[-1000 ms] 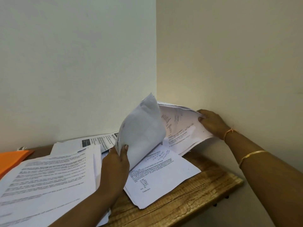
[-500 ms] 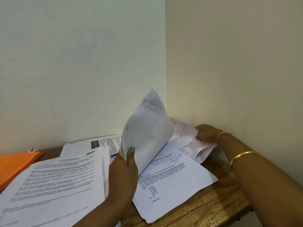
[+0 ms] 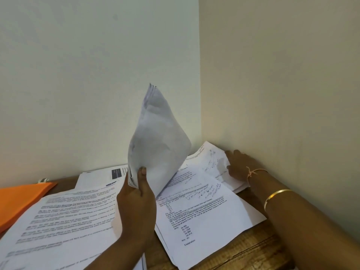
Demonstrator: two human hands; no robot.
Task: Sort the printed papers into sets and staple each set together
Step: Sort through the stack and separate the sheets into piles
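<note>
My left hand (image 3: pixel 136 203) grips a bent bundle of white sheets (image 3: pixel 155 141) by its lower edge and holds it upright, blank backs toward me. Under it a printed stack with maths questions (image 3: pixel 202 213) lies on the wooden table (image 3: pixel 243 250). My right hand (image 3: pixel 238 164) rests with fingers spread on a scribbled sheet (image 3: pixel 211 158) that lies flat in the wall corner. A large text page (image 3: pixel 64 221) lies at the front left. No stapler is in view.
An orange folder (image 3: pixel 19 199) lies at the left edge. More printed pages (image 3: pixel 101 175) lie against the back wall. Two walls meet in a corner right behind the papers. The table's front right edge is close to my right forearm.
My right hand has lowered the scribbled sheet from the air down onto the corner pile. The left hand has tilted its bundle more upright.
</note>
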